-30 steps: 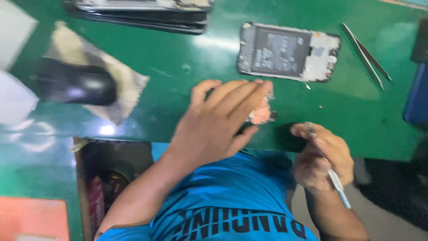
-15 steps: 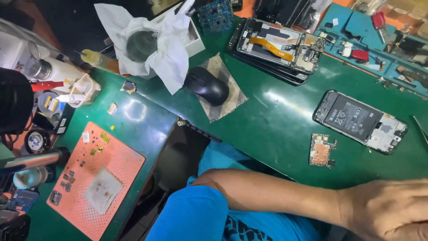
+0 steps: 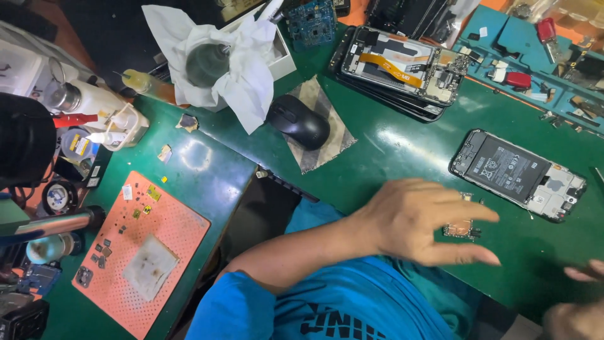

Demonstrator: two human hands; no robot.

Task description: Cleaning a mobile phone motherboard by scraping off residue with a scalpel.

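Circuit board (image 3: 462, 226) lying on the green bench beneath your spread fingers.
Your left hand (image 3: 415, 220) is hovering open over it, gripping nothing; your right hand (image 3: 576, 311) is showing only partly, its grip unclear.

Single head-worn view — looking steeply down over the person's chest at a green workbench (image 3: 390, 151), tilted to the left. It is sitting close, taking in the left hand (image 3: 418, 220) at centre — no second view is sharing the scene.
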